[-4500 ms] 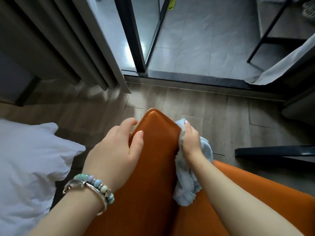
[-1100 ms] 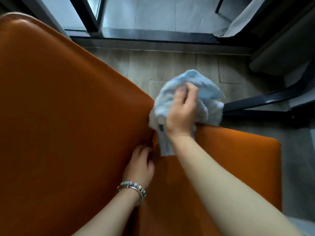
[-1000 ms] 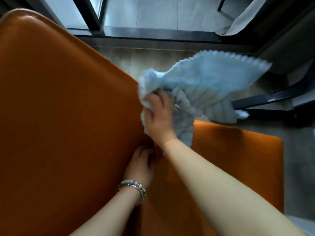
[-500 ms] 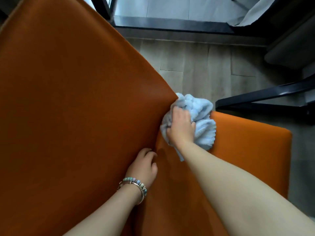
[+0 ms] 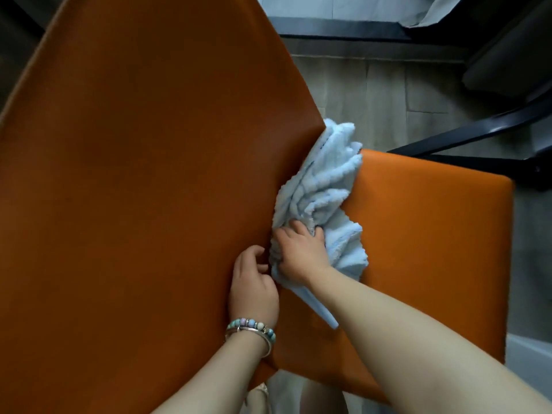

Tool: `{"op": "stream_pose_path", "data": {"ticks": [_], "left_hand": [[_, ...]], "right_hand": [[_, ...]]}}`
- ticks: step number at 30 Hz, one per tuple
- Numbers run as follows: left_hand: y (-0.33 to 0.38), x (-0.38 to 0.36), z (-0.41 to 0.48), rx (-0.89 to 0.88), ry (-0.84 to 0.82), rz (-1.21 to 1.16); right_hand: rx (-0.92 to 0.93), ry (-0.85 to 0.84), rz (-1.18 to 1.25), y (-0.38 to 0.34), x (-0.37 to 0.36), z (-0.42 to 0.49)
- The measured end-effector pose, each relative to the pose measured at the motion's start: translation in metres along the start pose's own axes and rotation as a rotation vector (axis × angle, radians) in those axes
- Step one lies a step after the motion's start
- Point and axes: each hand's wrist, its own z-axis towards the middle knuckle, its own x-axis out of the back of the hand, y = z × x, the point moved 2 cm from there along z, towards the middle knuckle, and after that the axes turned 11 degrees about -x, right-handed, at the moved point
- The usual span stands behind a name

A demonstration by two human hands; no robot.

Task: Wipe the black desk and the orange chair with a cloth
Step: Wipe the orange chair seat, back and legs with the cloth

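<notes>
Wooden floor (image 5: 385,94) shows at one o'clock. Orange chair (image 5: 134,174) fills nine o'clock; the left hand (image 5: 254,282) grips its backrest edge. Right hand (image 5: 301,252), having dropped lower, clutches the blue cloth (image 5: 322,186) in the seat crease, so wiping continues.

We list: orange chair seat (image 5: 424,249), carrying our crumpled light-blue cloth (image 5: 325,186) against the backrest (image 5: 143,189).

Both hands curled side by side; left hand (image 5: 254,282), right hand (image 5: 301,252).
</notes>
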Motion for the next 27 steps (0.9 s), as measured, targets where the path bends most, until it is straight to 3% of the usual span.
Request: {"op": "stream_pose_path", "data": {"ticks": [3,8,11,14,16,22,24,27], "left_hand": [[-0.008,0.005,-0.023,0.082,0.025,-0.087],[-0.027,0.013,-0.076,-0.006,-0.1,-0.027],[-0.036,0.01,-0.095,-0.051,-0.203,0.05],[-0.041,0.0,-0.106,-0.116,-0.297,0.15],[-0.046,-0.011,-0.112,-0.182,-0.365,0.247],[-0.057,-0.062,-0.137,-0.469,-0.589,0.642],[-0.055,-0.079,-0.148,-0.506,-0.609,0.705],[-0.057,-0.089,-0.157,-0.478,-0.613,0.769]], "right_hand": [[0.023,-0.035,0.033,-0.012,-0.028,-0.043],[0.059,-0.19,0.028,-0.022,-0.082,-0.132],[0.085,-0.131,-0.041,0.001,-0.102,-0.17],[-0.011,-0.135,-0.168,0.034,-0.106,-0.196],[-0.072,-0.048,-0.159,0.056,-0.109,-0.208],[-0.29,0.451,-0.094,0.161,-0.146,-0.261],[-0.508,0.513,0.044,0.201,-0.151,-0.285],[-1.101,0.486,0.465,0.245,-0.156,-0.318]]}}
